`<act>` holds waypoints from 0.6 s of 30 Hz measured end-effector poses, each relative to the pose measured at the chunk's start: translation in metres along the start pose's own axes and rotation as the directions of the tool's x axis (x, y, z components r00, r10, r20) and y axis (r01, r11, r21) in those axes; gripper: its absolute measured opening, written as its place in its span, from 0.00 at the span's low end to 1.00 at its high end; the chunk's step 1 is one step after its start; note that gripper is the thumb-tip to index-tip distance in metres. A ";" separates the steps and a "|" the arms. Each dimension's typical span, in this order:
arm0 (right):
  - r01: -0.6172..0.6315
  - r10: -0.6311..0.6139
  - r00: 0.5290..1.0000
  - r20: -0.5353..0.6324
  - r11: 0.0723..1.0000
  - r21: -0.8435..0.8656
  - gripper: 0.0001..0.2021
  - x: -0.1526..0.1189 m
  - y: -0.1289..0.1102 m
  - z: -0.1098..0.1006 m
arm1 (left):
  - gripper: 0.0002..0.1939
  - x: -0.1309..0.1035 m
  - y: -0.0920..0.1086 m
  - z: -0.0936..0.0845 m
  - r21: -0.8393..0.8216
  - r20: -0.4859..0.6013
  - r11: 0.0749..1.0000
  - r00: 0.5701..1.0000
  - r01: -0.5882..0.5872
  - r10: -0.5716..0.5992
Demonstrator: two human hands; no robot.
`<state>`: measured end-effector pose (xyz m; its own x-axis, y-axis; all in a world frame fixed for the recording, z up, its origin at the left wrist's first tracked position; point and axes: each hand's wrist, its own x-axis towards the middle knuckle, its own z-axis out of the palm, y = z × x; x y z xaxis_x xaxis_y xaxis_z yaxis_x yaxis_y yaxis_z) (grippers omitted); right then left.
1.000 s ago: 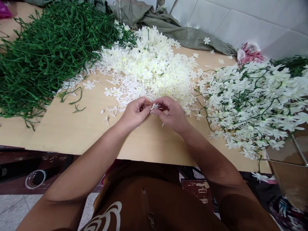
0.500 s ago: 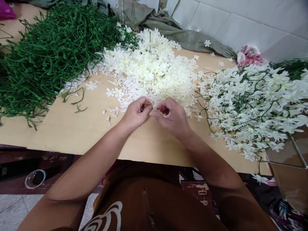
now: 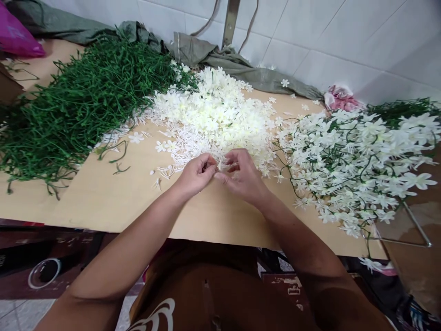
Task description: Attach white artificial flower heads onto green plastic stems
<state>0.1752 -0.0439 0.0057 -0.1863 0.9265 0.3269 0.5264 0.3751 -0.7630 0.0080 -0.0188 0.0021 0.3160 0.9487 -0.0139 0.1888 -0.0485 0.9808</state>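
Observation:
My left hand (image 3: 198, 174) is closed in a pinch, thumb against the curled index finger. Almost touching it, my right hand (image 3: 244, 179) has its fingers bent and its thumb tip by the left fingertips. A small white piece shows between the two hands, too small and covered to make out. Just beyond them lies a heap of white artificial flowers (image 3: 223, 110), with thin white stamen-like pieces (image 3: 193, 142) spread at its near side. On the right is a pile of white flowers joined to green stems (image 3: 344, 161).
A large heap of green plastic stems (image 3: 93, 92) covers the left of the cardboard-topped table (image 3: 138, 197). Grey-green cloth (image 3: 265, 80) runs along the tiled wall (image 3: 320, 41). A metal wire frame (image 3: 418, 225) sticks out at the right edge. A pink bag (image 3: 20, 34) lies far left.
The view has tilted up, so the table and heaps sit lower in the picture. My hands stay close together, and the right fingers have shifted slightly around the small white piece.

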 end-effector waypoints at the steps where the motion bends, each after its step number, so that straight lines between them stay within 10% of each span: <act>1: -0.021 0.021 0.999 0.046 1.000 -0.004 0.19 0.000 0.001 0.001 | 0.03 0.000 -0.001 0.000 -0.009 0.020 1.000 1.000 0.006 -0.006; 5: -0.006 0.020 0.980 0.196 0.998 -0.069 0.10 -0.001 0.002 0.004 | 0.04 -0.002 -0.003 0.000 -0.001 0.079 1.000 0.996 0.028 -0.028; 18: -0.034 0.040 0.988 0.149 0.999 -0.042 0.11 0.000 -0.002 -0.006 | 0.06 -0.006 0.008 -0.003 0.077 0.164 0.996 0.985 0.037 -0.049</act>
<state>0.1789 -0.0445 0.0103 -0.2864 0.9349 0.2097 0.5665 0.3418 -0.7498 0.0047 -0.0236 0.0104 0.4542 0.8859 -0.0940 0.2712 -0.0370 0.9618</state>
